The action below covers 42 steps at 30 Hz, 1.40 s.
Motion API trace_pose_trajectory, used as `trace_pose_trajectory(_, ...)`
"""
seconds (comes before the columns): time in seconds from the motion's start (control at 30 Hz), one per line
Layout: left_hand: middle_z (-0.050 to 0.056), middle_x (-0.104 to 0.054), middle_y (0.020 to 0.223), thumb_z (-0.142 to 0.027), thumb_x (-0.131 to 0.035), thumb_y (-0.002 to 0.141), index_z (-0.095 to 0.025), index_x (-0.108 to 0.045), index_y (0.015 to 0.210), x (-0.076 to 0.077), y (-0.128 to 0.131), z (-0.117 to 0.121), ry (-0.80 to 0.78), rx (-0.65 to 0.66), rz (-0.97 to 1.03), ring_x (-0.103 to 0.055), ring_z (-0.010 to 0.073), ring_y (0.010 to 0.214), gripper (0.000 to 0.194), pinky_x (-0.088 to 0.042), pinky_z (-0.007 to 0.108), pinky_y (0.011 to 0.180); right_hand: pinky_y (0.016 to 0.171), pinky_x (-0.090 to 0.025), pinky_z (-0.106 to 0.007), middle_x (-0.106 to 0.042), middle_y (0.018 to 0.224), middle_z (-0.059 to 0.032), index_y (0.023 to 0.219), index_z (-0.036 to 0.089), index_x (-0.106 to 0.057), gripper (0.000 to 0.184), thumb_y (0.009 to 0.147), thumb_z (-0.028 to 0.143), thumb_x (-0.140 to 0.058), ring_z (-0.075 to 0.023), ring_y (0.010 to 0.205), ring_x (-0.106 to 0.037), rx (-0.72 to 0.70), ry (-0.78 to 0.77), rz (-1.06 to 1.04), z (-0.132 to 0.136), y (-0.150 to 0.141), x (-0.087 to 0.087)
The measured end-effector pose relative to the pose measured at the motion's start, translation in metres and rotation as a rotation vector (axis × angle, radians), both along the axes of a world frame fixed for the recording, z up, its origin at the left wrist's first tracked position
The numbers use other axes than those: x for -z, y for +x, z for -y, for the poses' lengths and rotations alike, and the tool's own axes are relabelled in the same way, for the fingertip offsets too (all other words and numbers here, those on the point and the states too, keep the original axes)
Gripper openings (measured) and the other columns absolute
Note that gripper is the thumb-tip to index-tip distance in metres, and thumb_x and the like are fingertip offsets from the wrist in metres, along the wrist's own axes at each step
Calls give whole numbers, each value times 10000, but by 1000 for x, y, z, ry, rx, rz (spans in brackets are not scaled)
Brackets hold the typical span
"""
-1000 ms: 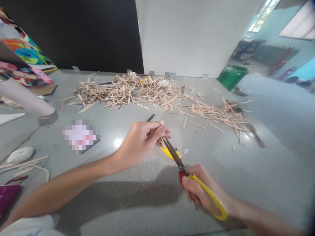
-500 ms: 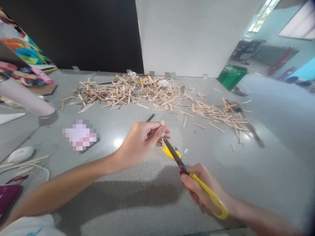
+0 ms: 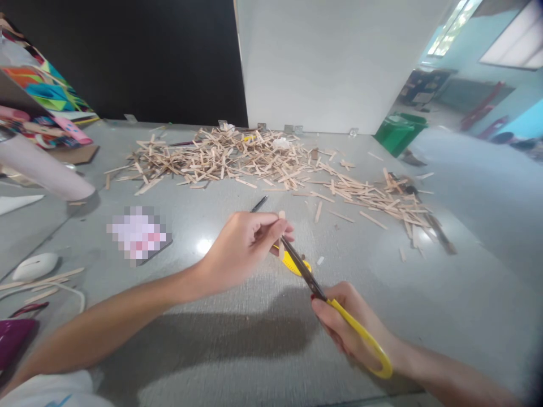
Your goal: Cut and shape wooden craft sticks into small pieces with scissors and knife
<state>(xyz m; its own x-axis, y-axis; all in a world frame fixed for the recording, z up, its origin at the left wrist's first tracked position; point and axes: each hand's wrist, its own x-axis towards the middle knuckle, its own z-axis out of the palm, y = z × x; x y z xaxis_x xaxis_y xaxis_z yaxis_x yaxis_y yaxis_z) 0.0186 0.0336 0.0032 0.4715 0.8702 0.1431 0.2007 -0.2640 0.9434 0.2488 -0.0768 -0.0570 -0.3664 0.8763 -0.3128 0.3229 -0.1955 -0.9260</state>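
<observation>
Pinched upright between the thumb and fingers of my left hand [image 3: 250,243] is a short wooden craft stick [image 3: 281,249]. My right hand [image 3: 350,316] is closed round the yellow handles of a pair of scissors [image 3: 303,268]. The scissor blades point up and left, their tips at the stick just below my left fingertips. Whether the blades touch the wood I cannot tell. Behind the blades a yellow protractor-like piece [image 3: 292,264] lies on the grey table [image 3: 237,362], partly covered. A dark pen [image 3: 259,203] lies just beyond my left hand.
A long heap of craft sticks [image 3: 220,158] spreads along the back, with more trailing right [image 3: 373,195]. At the left are a pale bottle [image 3: 51,169], a white mouse [image 3: 36,265] and a blurred-out flat object [image 3: 139,234]. A green bin [image 3: 399,133] stands at the back right.
The craft stick has shifted and turned slightly in my left fingers, and my left hand is a touch lower. My right hand and the scissors stay almost where they were.
</observation>
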Motion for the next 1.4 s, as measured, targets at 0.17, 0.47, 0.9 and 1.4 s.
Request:
trace_pose_trajectory(0.17, 85, -858, 963, -440, -587, 1121, -138, -784, 937, -1, 0, 2, -9, -10, 3, -844, 207, 879, 405, -717, 246, 744, 411, -208, -239, -388, 466, 53, 590, 234, -377, 691, 1051, 723, -539, -76, 424, -325, 15, 27, 25, 0, -1, 0)
trace_pose_trajectory(0.47, 99, -856, 983, -423, -567, 1127, -128, -780, 931, 1, -1, -1, 16, 35, 2, -838, 198, 849, 413, -703, 252, 749, 410, -207, -228, -369, 465, 54, 564, 230, -373, 702, 1030, 708, -591, -72, 434, -319, 36, 52, 53, -1, -3, 0)
trace_pose_trajectory(0.9, 83, -825, 900, -408, -505, 1138, -167, -725, 844, -13, -10, -6, 129, 94, -204, -803, 203, 887, 440, -583, 262, 761, 311, -251, -196, -377, 333, 43, 446, 242, -426, 763, 931, 810, -577, -59, 274, -325, 16, -261, -135, -3, -5, -6)
trace_pose_trajectory(1.4, 48, -809, 1068, -302, -548, 1104, -187, -718, 1150, -23, -24, -17, 61, 390, -340, -742, 176, 921, 210, -510, 247, 777, 391, -347, -195, -400, 447, 77, 535, 236, -446, 659, 892, 772, -583, -55, 342, -385, 10, -246, -134, -6, 6, -4)
